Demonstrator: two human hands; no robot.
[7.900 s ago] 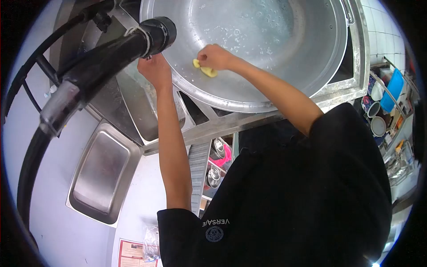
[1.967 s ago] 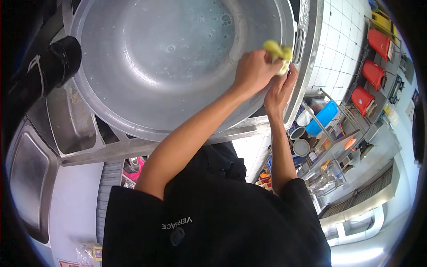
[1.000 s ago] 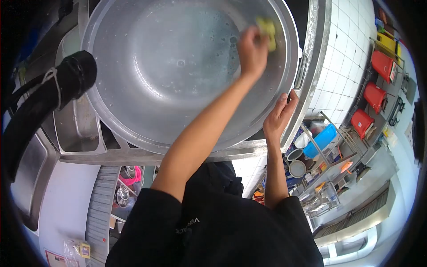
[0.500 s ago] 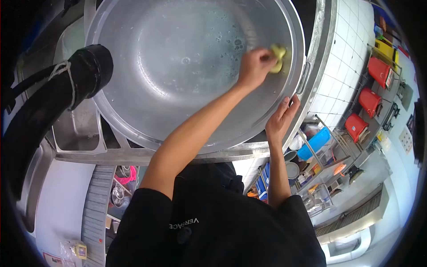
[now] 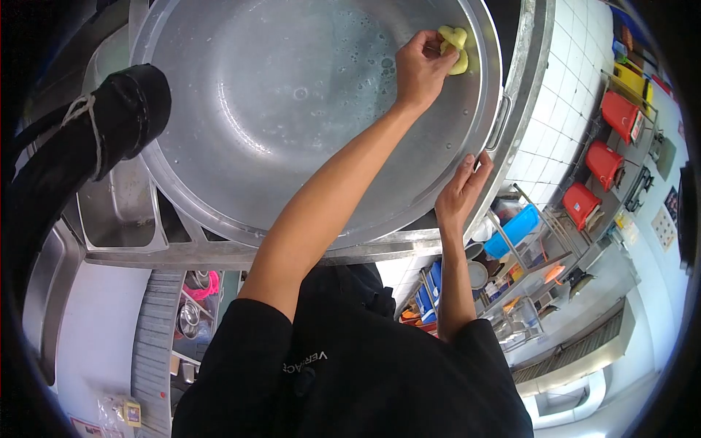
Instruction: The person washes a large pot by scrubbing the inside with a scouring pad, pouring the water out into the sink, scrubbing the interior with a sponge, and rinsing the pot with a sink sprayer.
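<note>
A large round metal pot, seen from above, fills the upper middle of the view, with a little cloudy, bubbly water on its floor. My left hand reaches across it, fingers closed round a yellow-green sponge that is pressed to the pot's right inner wall. Part of the sponge is hidden by the fingers. On the near right, my right hand grips the pot's outer rim, just below a metal side handle. Its lower fingers are partly out of sight.
A thick black hose with a tied cord hangs over the left side. Beneath the pot runs a metal counter edge, with a steel sink basin at left. Red bins and a blue tub stand on the right.
My left hand has slid the sponge up along the pot's right wall, away from my body. My right hand stays at the rim. The view has shifted slightly.
</note>
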